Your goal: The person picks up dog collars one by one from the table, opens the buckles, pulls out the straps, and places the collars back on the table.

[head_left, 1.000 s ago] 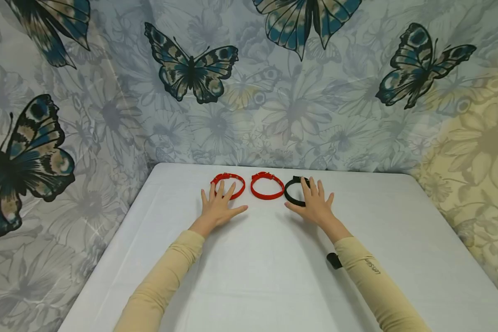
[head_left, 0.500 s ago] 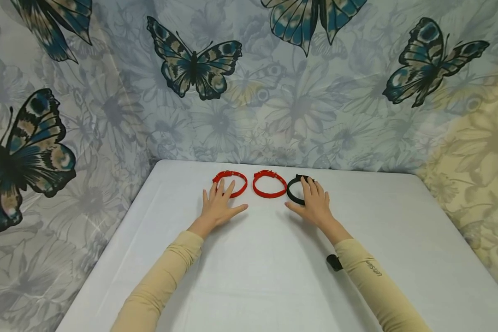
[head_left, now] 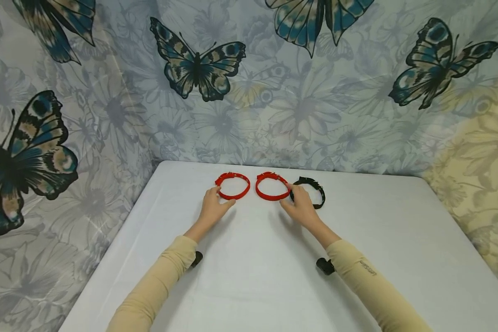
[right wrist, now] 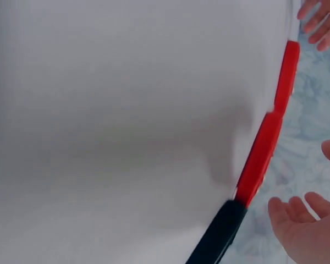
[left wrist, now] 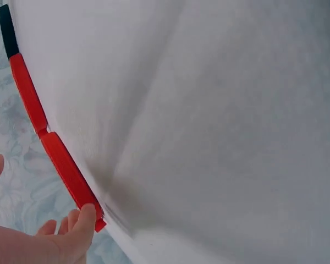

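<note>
Three buckled collars lie looped in a row on the white table point(head_left: 249, 276): a left red collar point(head_left: 248, 186), a middle red collar point(head_left: 269, 198) and a black collar point(head_left: 323, 197). My left hand point(head_left: 211, 210) is at the left side of the first red one. In the left wrist view its fingertips touch that collar's band point(left wrist: 69, 170), the thumb standing apart. My right hand point(head_left: 302, 210) reaches to where the middle red and black collars meet, covering part of the black one. Its fingers are loosely bent and the thumb is spread away in the right wrist view.
Behind the table's far edge hangs a floral cloth point(head_left: 224, 129) with large printed butterflies point(head_left: 197, 69). A small black device point(head_left: 325, 266) sits under the right wrist, and another black device point(head_left: 197, 259) under the left.
Both hands have gone from spread fingers to bent ones. The right hand has shifted left off the black collar's middle, uncovering its right side. The collars lie in the same row.
</note>
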A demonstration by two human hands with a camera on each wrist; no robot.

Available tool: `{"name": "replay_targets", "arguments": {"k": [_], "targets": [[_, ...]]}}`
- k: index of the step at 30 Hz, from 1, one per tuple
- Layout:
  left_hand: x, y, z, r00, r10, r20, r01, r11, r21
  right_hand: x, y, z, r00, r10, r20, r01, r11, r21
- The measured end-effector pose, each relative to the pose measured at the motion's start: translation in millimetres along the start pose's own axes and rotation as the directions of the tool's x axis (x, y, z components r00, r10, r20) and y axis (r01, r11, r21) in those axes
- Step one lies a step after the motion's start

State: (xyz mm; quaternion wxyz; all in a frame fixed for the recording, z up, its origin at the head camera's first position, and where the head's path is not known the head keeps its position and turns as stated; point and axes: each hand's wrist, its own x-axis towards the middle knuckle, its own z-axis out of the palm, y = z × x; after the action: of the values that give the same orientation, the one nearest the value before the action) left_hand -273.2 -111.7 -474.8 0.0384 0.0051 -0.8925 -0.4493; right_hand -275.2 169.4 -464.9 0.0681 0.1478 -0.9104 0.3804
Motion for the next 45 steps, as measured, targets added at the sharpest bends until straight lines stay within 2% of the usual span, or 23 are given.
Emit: {"name": "replay_targets", "arguments": {"k": [3, 6, 10, 19, 28, 33, 36, 40, 45], "targets": [[0.7, 1.1, -5.6, 0.993, -0.113, 0.024, 0.115, 0.990, -0.077, 5.7, -12, 8, 0.999, 0.043, 0.032, -0.046, 0.996, 0.079], [5.1, -1.2, -9.0, 0.979, -0.198, 0.050, 0.202, 0.974, -0.099, 12.4, -24, 18, 0.992, 0.100, 0.077, -0.110, 0.986, 0.128], [12.0, -5.3, -11.9, 0.969, -0.242, 0.058, 0.247, 0.962, -0.114, 23.9, -36, 34, 0.981, 0.144, 0.130, -0.167, 0.967, 0.190], [26.5, -8.3, -8.8, 0.956, -0.285, 0.066, 0.292, 0.944, -0.152, 48.3, -54, 61, 0.939, 0.283, 0.196, -0.334, 0.886, 0.322], [35.8, -7.1, -5.2, 0.943, -0.333, 0.025, 0.333, 0.930, -0.157, 64.8, -61, 80, 0.896, 0.349, 0.273, -0.420, 0.866, 0.272], [39.1, -10.6, -4.9, 0.949, -0.316, 0.007, 0.314, 0.939, -0.139, 68.6, -63, 90, 0.865, 0.388, 0.319, -0.476, 0.835, 0.276], [39.4, -14.1, -3.8, 0.955, -0.295, 0.003, 0.293, 0.946, -0.139, 68.0, -63, 94, 0.863, 0.391, 0.321, -0.483, 0.825, 0.293], [37.9, -16.8, -2.7, 0.959, -0.284, -0.012, 0.279, 0.946, -0.163, 65.4, -64, 97, 0.874, 0.384, 0.299, -0.471, 0.820, 0.325], [36.1, -17.0, -2.7, 0.955, -0.295, -0.026, 0.283, 0.935, -0.214, 63.4, -67, 96, 0.887, 0.393, 0.240, -0.458, 0.810, 0.366]]}}
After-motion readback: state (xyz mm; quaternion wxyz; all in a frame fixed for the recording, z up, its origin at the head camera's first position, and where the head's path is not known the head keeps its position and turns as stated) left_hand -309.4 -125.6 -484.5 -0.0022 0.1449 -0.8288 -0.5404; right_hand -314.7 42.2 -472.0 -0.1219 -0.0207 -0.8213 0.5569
